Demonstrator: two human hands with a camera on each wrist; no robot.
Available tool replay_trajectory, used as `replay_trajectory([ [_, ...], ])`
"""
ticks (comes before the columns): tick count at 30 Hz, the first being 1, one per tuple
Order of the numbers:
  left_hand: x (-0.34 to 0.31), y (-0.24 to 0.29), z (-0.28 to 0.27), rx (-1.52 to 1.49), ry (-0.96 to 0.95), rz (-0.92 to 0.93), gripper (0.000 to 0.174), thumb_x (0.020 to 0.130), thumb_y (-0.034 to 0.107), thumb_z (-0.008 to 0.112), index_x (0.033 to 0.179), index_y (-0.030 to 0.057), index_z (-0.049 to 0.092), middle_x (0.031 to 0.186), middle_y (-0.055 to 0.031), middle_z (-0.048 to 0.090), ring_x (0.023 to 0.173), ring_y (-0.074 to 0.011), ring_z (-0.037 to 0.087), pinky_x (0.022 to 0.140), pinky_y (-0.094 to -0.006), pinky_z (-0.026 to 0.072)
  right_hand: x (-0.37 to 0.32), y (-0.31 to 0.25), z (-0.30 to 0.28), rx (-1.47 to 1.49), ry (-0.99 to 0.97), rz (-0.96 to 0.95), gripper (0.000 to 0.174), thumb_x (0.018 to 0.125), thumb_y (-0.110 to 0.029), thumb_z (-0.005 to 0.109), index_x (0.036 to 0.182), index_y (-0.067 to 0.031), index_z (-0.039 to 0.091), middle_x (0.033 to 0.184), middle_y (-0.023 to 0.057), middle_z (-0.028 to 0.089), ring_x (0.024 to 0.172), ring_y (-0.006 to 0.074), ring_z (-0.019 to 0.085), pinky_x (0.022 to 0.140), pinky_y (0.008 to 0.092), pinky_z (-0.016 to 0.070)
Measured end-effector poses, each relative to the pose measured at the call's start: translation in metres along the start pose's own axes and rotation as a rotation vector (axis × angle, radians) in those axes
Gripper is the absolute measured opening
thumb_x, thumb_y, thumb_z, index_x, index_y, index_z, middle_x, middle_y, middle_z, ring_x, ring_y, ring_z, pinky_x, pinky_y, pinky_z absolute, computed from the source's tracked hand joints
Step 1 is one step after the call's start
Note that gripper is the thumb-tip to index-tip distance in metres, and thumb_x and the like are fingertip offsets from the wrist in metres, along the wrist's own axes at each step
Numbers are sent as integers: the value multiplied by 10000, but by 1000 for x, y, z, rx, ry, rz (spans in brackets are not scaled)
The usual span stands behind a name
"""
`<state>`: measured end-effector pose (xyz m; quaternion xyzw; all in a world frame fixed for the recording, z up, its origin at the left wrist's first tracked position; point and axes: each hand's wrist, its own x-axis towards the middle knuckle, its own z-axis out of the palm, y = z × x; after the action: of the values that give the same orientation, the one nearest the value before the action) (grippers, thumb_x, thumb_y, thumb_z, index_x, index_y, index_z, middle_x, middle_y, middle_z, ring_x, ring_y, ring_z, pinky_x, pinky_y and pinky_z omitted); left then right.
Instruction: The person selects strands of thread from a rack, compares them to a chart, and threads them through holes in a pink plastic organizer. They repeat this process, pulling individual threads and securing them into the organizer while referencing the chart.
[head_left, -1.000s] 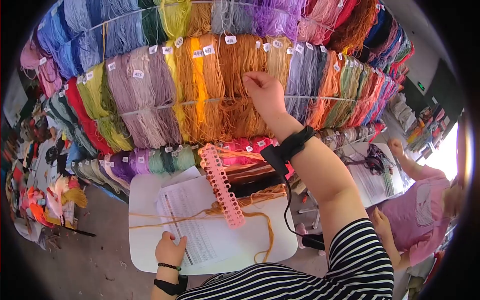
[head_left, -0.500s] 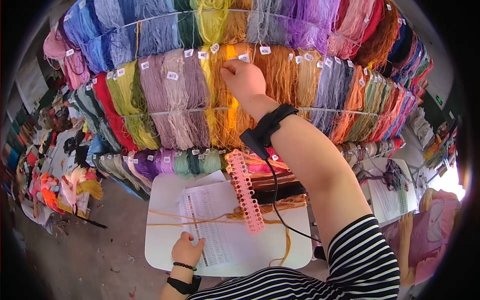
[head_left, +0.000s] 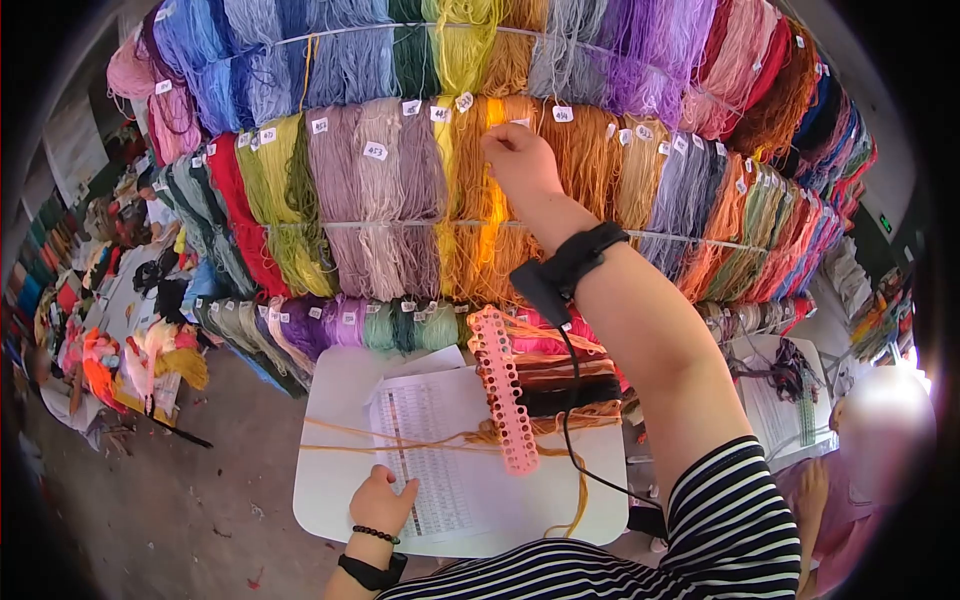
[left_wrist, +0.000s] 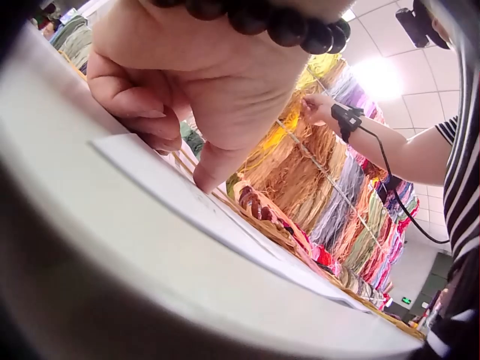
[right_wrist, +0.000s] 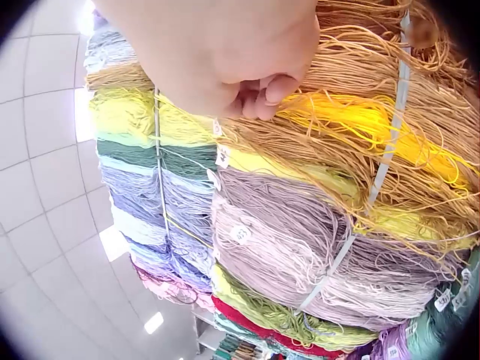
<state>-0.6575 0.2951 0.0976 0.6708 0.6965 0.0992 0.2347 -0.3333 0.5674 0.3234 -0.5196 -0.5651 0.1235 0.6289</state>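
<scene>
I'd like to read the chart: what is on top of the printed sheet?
Ochre strands cross the sheet, and the left grip covers part of its left edge. Whatever lies under these is hidden. Whether the sheet runs beneath the pink holder cannot be told.

Right arm (head_left: 655,340) reaching high, right hand (head_left: 525,168) curled in, fingertips (right_wrist: 279,88) perhaps pinching; down low, left hand (head_left: 383,500), thumb (left_wrist: 216,161) apart, fingers (left_wrist: 154,124) loosely bent.

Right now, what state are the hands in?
Left hand: open, resting on printed white paper.
Right hand: curled at bright yellow thread; grip unclear.
</scene>
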Motion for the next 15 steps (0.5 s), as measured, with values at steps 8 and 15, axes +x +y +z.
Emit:
replay_trajectory([
  [8,0,-4,0,-36,7,35,422,771,399,710,893,25,559,783,-170,646,751,-359,633,677,-437,497,-9,-48,-17,318,-51,253,102,835,-108,649,869,-13,663,771,30,623,691,153,555,652,292,446],
  [15,-2,-3,-2,-41,3,42,432,774,416,690,912,26,565,806,-183,658,771,-370,642,683,-442,502,21,-44,-28,172,-204,387,111,855,-201,674,846,-93,648,757,-6,610,680,117,556,600,249,391],
])
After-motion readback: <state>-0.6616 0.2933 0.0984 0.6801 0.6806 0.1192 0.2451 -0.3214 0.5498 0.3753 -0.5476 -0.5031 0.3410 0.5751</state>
